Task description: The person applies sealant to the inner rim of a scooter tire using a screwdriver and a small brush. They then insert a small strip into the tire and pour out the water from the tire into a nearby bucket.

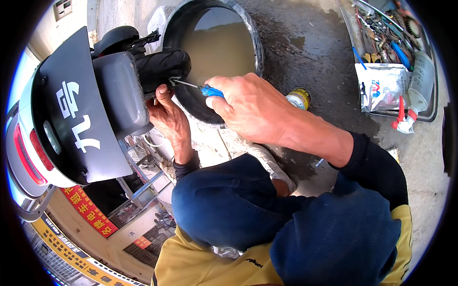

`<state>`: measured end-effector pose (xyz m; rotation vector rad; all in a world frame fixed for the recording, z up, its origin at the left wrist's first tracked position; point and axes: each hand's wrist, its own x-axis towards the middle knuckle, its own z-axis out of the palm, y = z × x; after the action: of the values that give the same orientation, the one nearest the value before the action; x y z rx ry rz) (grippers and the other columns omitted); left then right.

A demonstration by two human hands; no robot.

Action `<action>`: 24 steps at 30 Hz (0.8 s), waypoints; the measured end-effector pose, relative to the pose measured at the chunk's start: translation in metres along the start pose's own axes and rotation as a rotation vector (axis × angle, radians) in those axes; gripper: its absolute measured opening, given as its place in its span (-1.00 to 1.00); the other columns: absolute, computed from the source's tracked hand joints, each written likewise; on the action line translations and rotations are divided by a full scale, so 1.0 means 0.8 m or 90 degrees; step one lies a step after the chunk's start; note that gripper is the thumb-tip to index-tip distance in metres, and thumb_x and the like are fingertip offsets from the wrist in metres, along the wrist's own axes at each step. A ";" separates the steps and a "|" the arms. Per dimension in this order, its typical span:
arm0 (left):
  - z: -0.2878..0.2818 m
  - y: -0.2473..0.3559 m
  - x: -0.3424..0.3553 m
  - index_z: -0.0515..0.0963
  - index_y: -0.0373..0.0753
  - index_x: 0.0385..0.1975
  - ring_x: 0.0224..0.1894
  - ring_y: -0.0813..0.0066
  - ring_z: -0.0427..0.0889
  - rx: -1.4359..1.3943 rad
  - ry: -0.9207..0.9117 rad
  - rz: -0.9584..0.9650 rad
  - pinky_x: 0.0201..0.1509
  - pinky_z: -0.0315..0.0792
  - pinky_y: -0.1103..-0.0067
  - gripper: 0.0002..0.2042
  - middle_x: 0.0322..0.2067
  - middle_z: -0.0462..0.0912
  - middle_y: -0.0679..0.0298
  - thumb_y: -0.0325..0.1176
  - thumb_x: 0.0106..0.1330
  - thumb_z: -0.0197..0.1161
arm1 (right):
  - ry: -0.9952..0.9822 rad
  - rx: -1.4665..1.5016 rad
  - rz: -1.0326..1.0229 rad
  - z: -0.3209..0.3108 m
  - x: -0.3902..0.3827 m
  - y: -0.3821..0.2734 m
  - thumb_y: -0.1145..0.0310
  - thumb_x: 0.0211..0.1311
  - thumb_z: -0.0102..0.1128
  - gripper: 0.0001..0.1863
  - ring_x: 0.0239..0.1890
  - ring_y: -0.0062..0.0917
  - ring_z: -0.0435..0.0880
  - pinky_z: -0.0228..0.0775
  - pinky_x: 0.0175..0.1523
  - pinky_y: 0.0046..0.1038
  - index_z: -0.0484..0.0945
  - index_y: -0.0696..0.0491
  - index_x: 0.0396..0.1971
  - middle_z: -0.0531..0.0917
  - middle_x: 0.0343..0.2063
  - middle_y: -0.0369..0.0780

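My right hand (pixel 260 109) is closed round the blue handle of a screwdriver (pixel 213 91). Its thin metal shaft points left, and the tip meets the tread of a black tyre (pixel 160 66). What the tip does there is too small to make out. Below that spot my left hand (pixel 168 119) grips the tyre's lower side, thumb raised beside the tip and the other fingers partly hidden. The wheel belongs to a white scooter (pixel 67 174) with a grey mudguard (pixel 119 93) and a dark plate (pixel 86 112) with white characters.
Behind the tyre stands a black tub (pixel 259 45) of murky water. A yellow tin (pixel 299 98) lies beyond my right wrist. At far right, a tool tray (pixel 435 102) holds tools, a silver packet (pixel 384 88) and a clear bottle (pixel 422 78) with a red nozzle. The ground is wet.
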<state>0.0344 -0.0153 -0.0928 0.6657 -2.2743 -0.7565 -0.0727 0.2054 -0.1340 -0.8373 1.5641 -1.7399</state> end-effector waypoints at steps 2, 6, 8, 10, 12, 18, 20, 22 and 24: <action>-0.002 -0.003 0.000 0.25 -0.14 0.34 0.00 0.30 0.68 -0.012 0.009 -0.016 -0.15 0.72 0.44 -0.42 0.11 0.57 0.09 -0.13 0.48 0.38 | -0.028 0.003 0.024 -0.003 0.000 -0.005 0.32 0.44 0.12 -0.65 -0.18 0.12 0.70 0.53 -0.02 -0.03 0.62 0.31 -0.03 0.70 -0.22 0.19; 0.001 0.000 -0.002 0.23 -0.15 0.35 0.01 0.28 0.68 -0.026 -0.004 -0.010 -0.12 0.72 0.41 -0.40 0.12 0.56 0.08 -0.11 0.48 0.39 | -0.030 0.006 -0.015 -0.006 -0.001 -0.013 0.33 0.43 0.11 -0.67 -0.23 0.14 0.69 0.52 -0.05 0.00 0.61 0.33 -0.07 0.69 -0.33 0.19; 0.000 0.001 -0.001 0.22 -0.15 0.36 0.02 0.27 0.67 -0.024 -0.006 -0.011 -0.11 0.72 0.40 -0.39 0.13 0.55 0.07 -0.10 0.47 0.39 | -0.037 0.016 0.031 -0.006 -0.001 -0.016 0.34 0.42 0.11 -0.68 -0.26 0.15 0.69 0.51 -0.07 0.01 0.61 0.33 -0.09 0.68 -0.38 0.18; -0.001 0.000 0.000 0.21 -0.16 0.36 0.02 0.26 0.67 -0.022 -0.003 -0.004 -0.10 0.73 0.39 -0.37 0.13 0.55 0.06 -0.09 0.47 0.39 | -0.015 0.018 0.017 -0.003 -0.002 -0.015 0.35 0.41 0.14 -0.72 -0.30 0.15 0.70 0.54 -0.13 0.01 0.61 0.32 -0.24 0.67 -0.45 0.17; -0.001 0.001 -0.001 0.21 -0.18 0.36 0.01 0.25 0.68 -0.017 -0.002 -0.004 -0.10 0.74 0.38 -0.36 0.13 0.55 0.05 -0.08 0.47 0.39 | 0.035 0.009 -0.055 0.002 -0.003 -0.012 0.36 0.39 0.19 -0.67 -0.37 0.14 0.73 0.60 -0.25 -0.02 0.62 0.31 -0.52 0.65 -0.54 0.16; 0.001 0.010 0.001 0.23 -0.23 0.34 -0.01 0.26 0.69 -0.004 -0.003 0.008 -0.13 0.77 0.39 -0.37 0.10 0.56 0.03 -0.04 0.48 0.37 | -0.024 0.029 0.016 -0.005 -0.004 -0.023 0.36 0.42 0.09 -0.70 -0.31 0.16 0.68 0.51 -0.12 0.02 0.60 0.34 -0.16 0.65 -0.45 0.22; 0.001 0.009 0.002 0.24 -0.23 0.33 -0.02 0.27 0.69 0.003 -0.005 0.031 -0.15 0.78 0.40 -0.38 0.09 0.56 0.03 -0.04 0.48 0.36 | -0.023 0.015 -0.004 -0.007 -0.006 -0.027 0.36 0.42 0.09 -0.71 -0.32 0.16 0.68 0.52 -0.15 0.01 0.59 0.34 -0.17 0.65 -0.46 0.21; 0.001 0.010 0.002 0.24 -0.23 0.34 -0.03 0.29 0.69 0.003 -0.007 0.031 -0.16 0.78 0.41 -0.38 0.07 0.56 0.04 -0.05 0.49 0.35 | -0.040 0.019 0.017 -0.011 -0.006 -0.032 0.36 0.42 0.09 -0.71 -0.34 0.15 0.68 0.52 -0.17 -0.01 0.59 0.34 -0.18 0.65 -0.47 0.20; -0.001 0.006 0.002 0.23 -0.22 0.33 -0.04 0.30 0.69 -0.002 -0.007 0.031 -0.16 0.78 0.41 -0.39 0.06 0.57 0.05 -0.06 0.49 0.35 | -0.074 0.041 0.081 -0.013 -0.005 -0.037 0.36 0.42 0.10 -0.71 -0.35 0.13 0.69 0.53 -0.18 -0.03 0.59 0.34 -0.18 0.64 -0.48 0.20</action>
<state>0.0329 -0.0128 -0.0884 0.6042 -2.2908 -0.7416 -0.0802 0.2174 -0.1059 -0.7751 1.4455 -1.6134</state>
